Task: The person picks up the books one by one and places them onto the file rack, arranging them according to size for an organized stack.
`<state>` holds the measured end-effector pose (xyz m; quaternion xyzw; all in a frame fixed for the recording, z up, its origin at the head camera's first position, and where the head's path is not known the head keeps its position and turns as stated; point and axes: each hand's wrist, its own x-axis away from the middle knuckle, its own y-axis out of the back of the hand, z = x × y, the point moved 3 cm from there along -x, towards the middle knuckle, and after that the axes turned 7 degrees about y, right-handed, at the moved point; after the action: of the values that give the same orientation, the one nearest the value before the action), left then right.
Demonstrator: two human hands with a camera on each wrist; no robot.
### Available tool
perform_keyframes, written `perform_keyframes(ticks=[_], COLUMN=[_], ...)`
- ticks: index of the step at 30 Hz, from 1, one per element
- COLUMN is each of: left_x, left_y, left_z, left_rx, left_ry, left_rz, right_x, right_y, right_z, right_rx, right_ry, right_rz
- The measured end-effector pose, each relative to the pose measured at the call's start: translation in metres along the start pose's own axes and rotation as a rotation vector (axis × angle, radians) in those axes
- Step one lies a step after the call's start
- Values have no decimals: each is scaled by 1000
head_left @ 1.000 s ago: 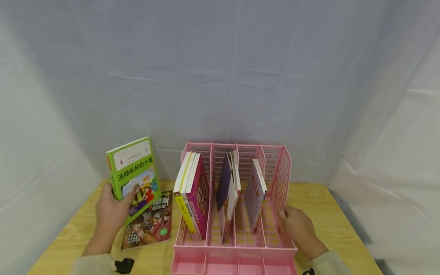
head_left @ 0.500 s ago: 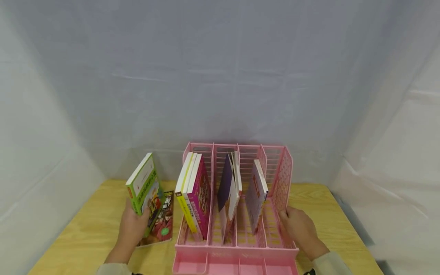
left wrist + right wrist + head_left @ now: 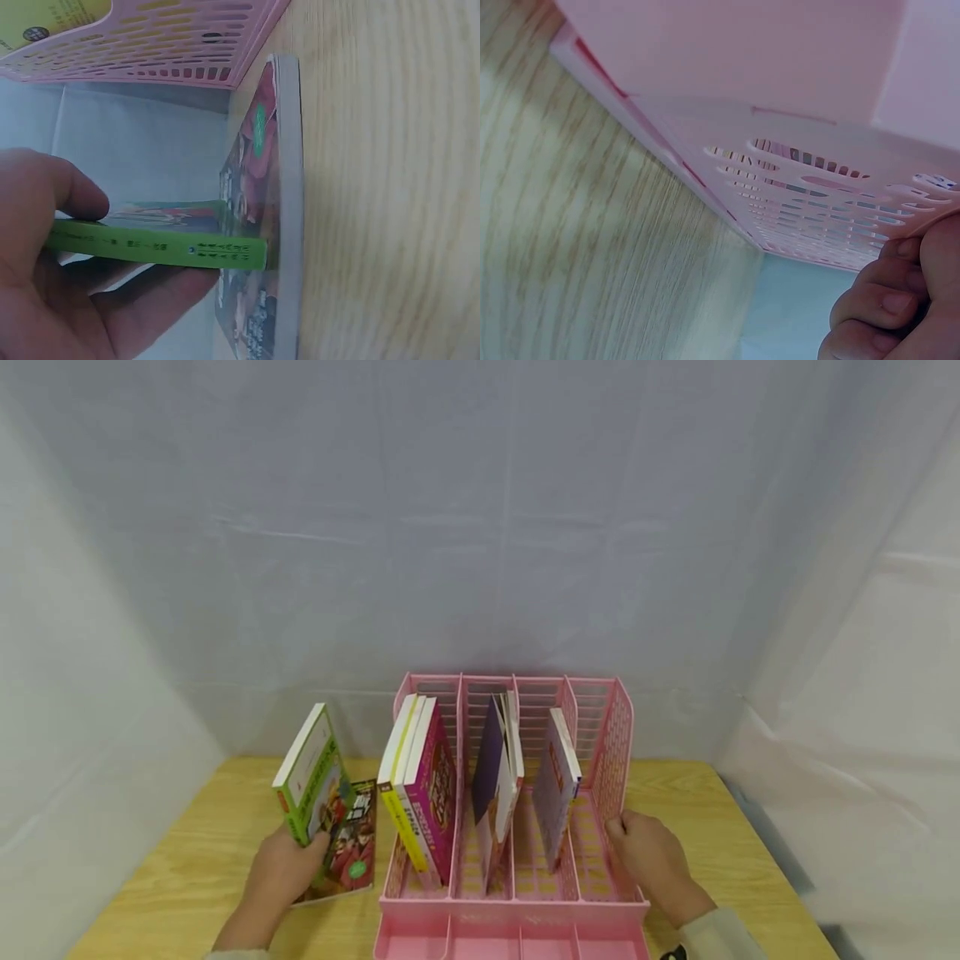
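In the head view my left hand point(image 3: 279, 870) grips a green book point(image 3: 313, 772) by its spine side, thumb on one cover and fingers on the other. The book stands nearly upright. Its lower end meets the cover of a dark paperback point(image 3: 259, 180) lying flat on the table, as the left wrist view shows. To the right is a pink desktop book rack point(image 3: 517, 908) with upright dividers. My right hand point(image 3: 654, 858) pinches the edge of its right side panel point(image 3: 817, 191), fingers curled.
Leaning in the rack are yellow and magenta books point(image 3: 420, 793) at the left, thin dark booklets point(image 3: 498, 785) in the second slot, and a lilac book point(image 3: 557, 785) in the third. Shallow trays point(image 3: 480, 943) front the rack. The wooden table point(image 3: 180, 860) meets grey sheeting behind.
My left hand has brought the green book right and down, turning it more edge-on, over the dark paperback. The right hand stays on the rack's side panel.
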<state>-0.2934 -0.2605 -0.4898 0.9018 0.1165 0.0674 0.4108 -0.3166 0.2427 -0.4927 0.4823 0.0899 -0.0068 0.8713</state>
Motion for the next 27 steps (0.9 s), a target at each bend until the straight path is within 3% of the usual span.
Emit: perform_keyframes(ticks=[6, 13, 18, 20, 23, 27], left_x=[7, 21, 37, 46, 63, 89], left_y=[-1, 6, 22, 29, 40, 53], left_z=[0, -8, -32, -46, -70, -106], left_rx=[21, 214, 381, 456, 588, 695], left_ry=[-3, 58, -23, -87, -236, -544], left_rz=[-24, -69, -229, -317, -428, -529], right_x=[2, 1, -1, -1, -1, -1], right_y=[1, 1, 1, 1, 0, -1], right_z=[2, 1, 0, -1, -1, -1], right_rx=[-6, -5, 6, 1, -8, -13], right_ry=[2, 0, 8, 4, 0, -4], right_rz=[2, 2, -15, -16, -12, -8])
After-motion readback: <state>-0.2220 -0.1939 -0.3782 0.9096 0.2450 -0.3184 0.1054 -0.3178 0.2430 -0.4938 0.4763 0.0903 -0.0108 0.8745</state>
